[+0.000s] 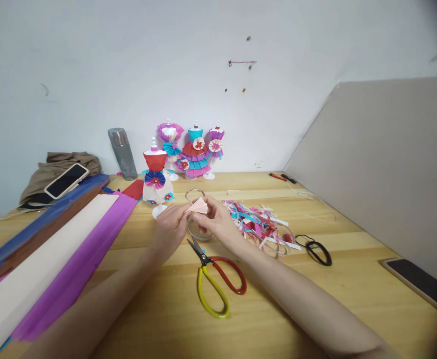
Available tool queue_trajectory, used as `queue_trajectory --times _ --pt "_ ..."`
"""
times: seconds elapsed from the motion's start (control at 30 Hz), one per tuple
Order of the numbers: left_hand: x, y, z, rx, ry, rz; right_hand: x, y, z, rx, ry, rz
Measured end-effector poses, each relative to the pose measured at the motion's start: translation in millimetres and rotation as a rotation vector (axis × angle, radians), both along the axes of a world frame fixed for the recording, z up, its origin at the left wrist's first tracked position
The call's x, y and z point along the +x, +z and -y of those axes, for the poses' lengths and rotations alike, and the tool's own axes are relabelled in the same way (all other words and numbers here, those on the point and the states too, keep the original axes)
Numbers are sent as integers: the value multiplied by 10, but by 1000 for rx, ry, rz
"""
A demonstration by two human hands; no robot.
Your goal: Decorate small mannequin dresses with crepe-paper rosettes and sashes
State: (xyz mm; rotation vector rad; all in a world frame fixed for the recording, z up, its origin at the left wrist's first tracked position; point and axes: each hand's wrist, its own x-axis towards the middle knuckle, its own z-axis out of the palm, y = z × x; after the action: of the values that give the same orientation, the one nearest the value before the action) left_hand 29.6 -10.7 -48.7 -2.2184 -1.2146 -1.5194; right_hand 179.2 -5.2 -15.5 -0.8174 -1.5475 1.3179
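Note:
Between my two hands is a small pleated piece of pale pink crepe paper [199,206], spread like a fan. My left hand [171,224] pinches its narrow gathered end. On the wider side, my right hand [218,220] grips it between thumb and fingers. Just below lie scissors [204,259], blades slightly apart, with one yellow and one red handle. A roll of clear tape [199,237] rests on the table behind my hands, partly covered by them. The nearest mini dress form [154,174] wears a red top, a blue and purple rosette and a cream skirt.
Several dressed forms [196,149] stand by the wall. Crepe paper sheets [61,239] cover the left side, near a phone [67,180] and a bottle [123,154]. Paper scraps [253,222], a black hair tie [319,253] and another phone [423,281] lie right, beside a grey panel [386,164].

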Motion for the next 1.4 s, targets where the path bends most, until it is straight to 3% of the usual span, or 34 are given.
queue_trajectory --times 0.17,0.3,0.57,0.83,0.97,1.13,1.3,1.4 --pt "42 -1 46 18 -15 -39 5 -60 -37 76 -139 62" --pt "89 -18 84 -50 -10 -19 34 -72 -77 126 -170 114" --pt "148 -20 136 -178 0 55 116 -9 -124 161 -101 200" --pt "142 21 132 -64 -13 -83 118 13 -90 76 -59 159" --pt "155 -3 138 -93 -20 -70 116 4 -103 44 -43 128" --pt "172 4 145 -245 -38 68 133 10 -138 59 -40 127" --pt "145 192 155 -661 -222 44 200 50 -165 115 14 236" --pt "151 274 176 -782 -262 -13 234 77 -162 111 57 278"
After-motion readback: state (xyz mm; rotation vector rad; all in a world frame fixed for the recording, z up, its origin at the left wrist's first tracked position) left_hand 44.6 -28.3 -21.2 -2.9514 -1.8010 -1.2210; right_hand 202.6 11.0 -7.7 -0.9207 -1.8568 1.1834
